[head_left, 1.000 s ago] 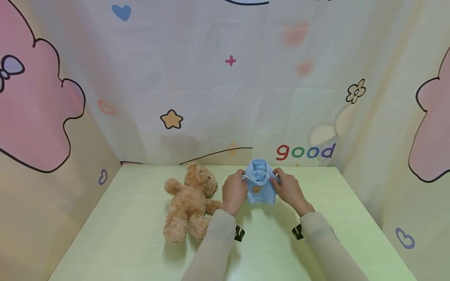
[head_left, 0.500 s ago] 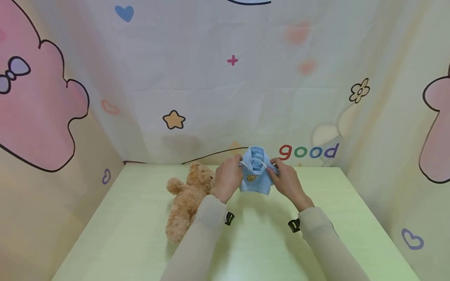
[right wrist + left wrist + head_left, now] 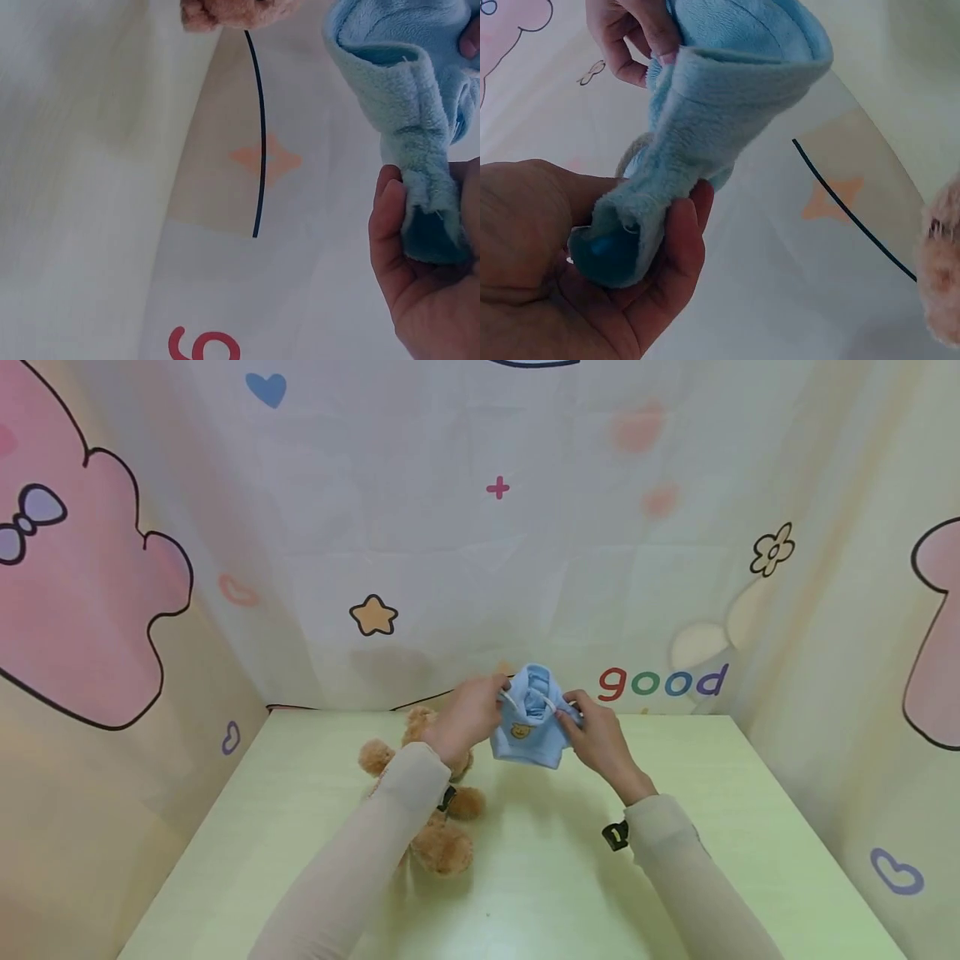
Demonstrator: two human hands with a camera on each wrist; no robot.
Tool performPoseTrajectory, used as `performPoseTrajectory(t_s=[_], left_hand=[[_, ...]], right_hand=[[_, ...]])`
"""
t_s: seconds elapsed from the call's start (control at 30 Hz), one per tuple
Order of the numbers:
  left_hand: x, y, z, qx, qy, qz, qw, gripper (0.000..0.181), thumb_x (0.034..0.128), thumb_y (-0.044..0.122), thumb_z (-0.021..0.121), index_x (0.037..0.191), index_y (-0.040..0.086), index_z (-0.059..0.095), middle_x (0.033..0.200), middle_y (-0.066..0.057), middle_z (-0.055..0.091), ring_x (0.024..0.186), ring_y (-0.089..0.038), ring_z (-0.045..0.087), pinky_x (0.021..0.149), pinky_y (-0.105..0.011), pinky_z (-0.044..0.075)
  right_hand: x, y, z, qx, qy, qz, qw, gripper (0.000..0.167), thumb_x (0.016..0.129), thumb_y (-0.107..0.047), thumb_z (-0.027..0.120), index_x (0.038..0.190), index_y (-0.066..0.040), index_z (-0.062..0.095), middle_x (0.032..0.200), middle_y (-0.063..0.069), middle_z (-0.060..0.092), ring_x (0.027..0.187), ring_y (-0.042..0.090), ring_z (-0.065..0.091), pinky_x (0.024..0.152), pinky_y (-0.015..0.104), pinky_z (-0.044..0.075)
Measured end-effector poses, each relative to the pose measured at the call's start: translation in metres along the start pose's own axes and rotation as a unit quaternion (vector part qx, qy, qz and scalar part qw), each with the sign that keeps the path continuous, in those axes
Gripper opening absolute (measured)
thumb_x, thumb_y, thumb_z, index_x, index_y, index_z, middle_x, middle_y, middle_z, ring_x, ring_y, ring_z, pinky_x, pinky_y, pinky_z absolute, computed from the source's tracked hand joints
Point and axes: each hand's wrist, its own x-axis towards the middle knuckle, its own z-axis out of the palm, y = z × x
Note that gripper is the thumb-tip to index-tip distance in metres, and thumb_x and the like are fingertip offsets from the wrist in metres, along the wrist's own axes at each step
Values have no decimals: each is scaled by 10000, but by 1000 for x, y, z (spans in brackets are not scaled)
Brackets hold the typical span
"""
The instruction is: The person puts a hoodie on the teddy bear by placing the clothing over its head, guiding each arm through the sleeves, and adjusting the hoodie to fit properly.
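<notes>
From my remote view, a pale green, faintly grained tabletop (image 3: 547, 877) carries a fluffy light-brown teddy bear (image 3: 442, 845), partly hidden from me. The bear's head lies near the back edge; the surface extends to both sides, with soft shadows right of the bear.

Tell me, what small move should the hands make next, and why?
I'd probably move the shirt a little left, toward the bear. The left hand and right hand each hold a sleeve, and the shirt appears lifted off the table, while the bear lies just to its left, with no clothing on the parts that show.
</notes>
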Motion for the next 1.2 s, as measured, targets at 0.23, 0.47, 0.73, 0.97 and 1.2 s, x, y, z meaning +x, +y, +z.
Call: performPoseTrajectory(t_s=[0.23, 0.47, 0.73, 0.97, 1.2], left_hand=[[-1, -19, -17, -150, -297, 135, 9994, 361, 977, 24, 526, 1329, 66, 594, 1357, -99, 610, 1165, -231, 611, 923, -359, 521], [-1, -47, -32, -484, -451, 177, 9977, 358, 968, 32, 552, 1323, 40, 603, 1370, -141, 593, 872, -220, 604, 719, -280, 467], [-4, -78, -39, -517, -518, 248, 9970, 367, 943, 14, 559, 1305, 9, 616, 1351, -190, 595, 1047, -284, 577, 871, -375, 469], [-8, -110, -38, -307, -711, 231, 9967, 360, 910, 9, 592, 1266, -1, 645, 1257, -200, 638, 998, -275, 588, 840, -377, 501], [-17, -131, -35, -375, -1084, -116, 9933, 374, 901, 12, 600, 1273, 5, 641, 1250, -194, 633, 958, -258, 598, 702, -297, 517]], right_hand=[[4, -9, 12, 293, -90, 49, 9995, 310, 984, -229, 605, 1257, -83, 580, 1041, 173, 690, 768, 257, 681, 570, 298, 555], [8, -19, 33, 516, -332, 171, 9980, 327, 992, -244, 592, 1288, -108, 574, 1054, 143, 678, 787, 232, 657, 616, 288, 542], [9, -23, 64, 933, -376, 289, 9945, 306, 987, -222, 597, 1274, -118, 594, 1047, 134, 676, 693, 207, 641, 532, 279, 519], [5, -26, 93, 1274, -636, 483, 9886, 304, 983, -209, 603, 1271, -113, 601, 1029, 132, 665, 579, 140, 586, 484, 263, 506], [1, -27, 115, 1346, -931, 453, 9855, 266, 982, -197, 601, 1223, -86, 624, 1007, 138, 665, 570, 129, 567, 513, 282, 509]])
